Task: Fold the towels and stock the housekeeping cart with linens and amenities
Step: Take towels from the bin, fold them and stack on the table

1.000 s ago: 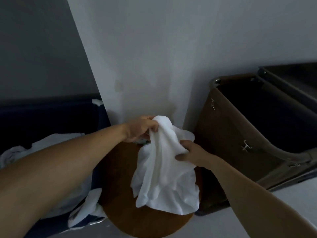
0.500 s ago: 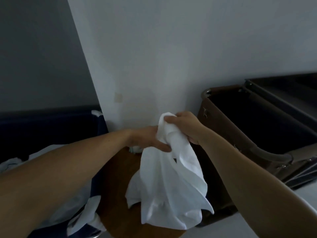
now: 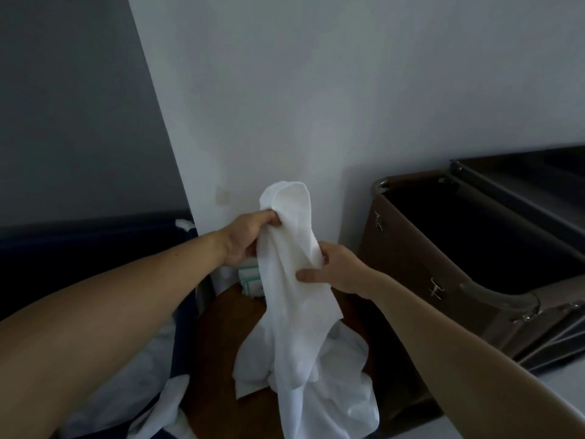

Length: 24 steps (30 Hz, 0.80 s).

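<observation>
Hanging bunched, the white towel is pinched by left hand and right hand; corners should be located before folding.

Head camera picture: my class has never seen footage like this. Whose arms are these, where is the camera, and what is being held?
There is no machine here. The camera sits on a person's head, looking forward and down, so both bare arms are that person's own. The left hand grips a white towel near its top, fingers curled round the bunched cloth. The right hand pinches the same towel slightly lower. The towel hangs down and its lower end lies crumpled on a round wooden table. Behind the towel, on the table's far side, sits a small stack of folded cloths. To the right stands a brown cart bin, open-topped and dark inside. To the left, more white linen lies heaped.
</observation>
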Tool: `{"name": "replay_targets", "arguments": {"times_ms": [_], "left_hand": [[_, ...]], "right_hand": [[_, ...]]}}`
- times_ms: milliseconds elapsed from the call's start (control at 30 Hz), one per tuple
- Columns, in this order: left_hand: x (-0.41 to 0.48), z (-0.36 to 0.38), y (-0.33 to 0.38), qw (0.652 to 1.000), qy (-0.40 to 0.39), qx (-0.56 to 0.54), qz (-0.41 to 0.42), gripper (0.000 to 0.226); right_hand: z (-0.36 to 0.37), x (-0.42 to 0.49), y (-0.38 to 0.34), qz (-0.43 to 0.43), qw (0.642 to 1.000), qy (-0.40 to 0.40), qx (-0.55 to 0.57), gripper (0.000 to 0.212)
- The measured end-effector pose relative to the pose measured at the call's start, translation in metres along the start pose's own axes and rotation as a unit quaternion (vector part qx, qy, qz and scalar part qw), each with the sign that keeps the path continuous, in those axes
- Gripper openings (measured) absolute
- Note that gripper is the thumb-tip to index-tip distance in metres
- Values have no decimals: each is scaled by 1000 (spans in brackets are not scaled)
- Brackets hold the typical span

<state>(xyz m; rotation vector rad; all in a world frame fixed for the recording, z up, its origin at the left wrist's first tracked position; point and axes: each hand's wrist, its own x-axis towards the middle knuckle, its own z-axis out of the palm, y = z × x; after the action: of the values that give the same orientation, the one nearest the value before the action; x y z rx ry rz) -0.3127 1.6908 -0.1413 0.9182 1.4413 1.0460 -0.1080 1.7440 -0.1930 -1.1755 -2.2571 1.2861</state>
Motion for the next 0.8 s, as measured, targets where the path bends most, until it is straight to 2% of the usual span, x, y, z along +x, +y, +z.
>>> {"name": "replay_targets", "arguments": {"times_ms": [100,167,233,300,367,467,500,533,600,667,733,800], "left_hand": [[0,-5,-6,1000,-17,15,-7,41],[-1,-10,-11,993,-9,114,-17,41],[-2,-19,-15,967,1,251,-42,38],[-4,-22,-17,936,-13,346,-61,41],[-3,-16,-17,905,-21,424,-14,61],[-6,-3,-9,847,-29,507,153,110],[-7,1,-6,828,-57,527,183,110],[-8,5,-3,812,-84,543,194,96],[-7,11,-1,794,-112,568,183,46],[-6,13,-1,791,-111,575,177,14],[-6,11,5,819,-102,536,178,8],[-9,3,15,853,-62,490,170,22]], "right_hand": [[-2,-4,-2,10,999,29,-26,43],[-12,-9,-8,17,998,38,53,29],[-25,-13,-16,6,993,40,114,24],[-31,-15,-24,-11,997,27,78,22],[-28,-15,-31,-28,999,21,1,23],[-22,-12,-38,-43,996,12,-75,29],[-22,-12,-40,-43,995,3,-88,29],[-22,-13,-41,-43,994,-5,-99,27],[-24,-15,-41,-46,991,-14,-122,29],[-27,-16,-38,-41,989,-23,-137,33],[-32,-18,-32,-28,988,-30,-147,37],[-37,-22,-22,-8,990,-37,-134,37]]}}
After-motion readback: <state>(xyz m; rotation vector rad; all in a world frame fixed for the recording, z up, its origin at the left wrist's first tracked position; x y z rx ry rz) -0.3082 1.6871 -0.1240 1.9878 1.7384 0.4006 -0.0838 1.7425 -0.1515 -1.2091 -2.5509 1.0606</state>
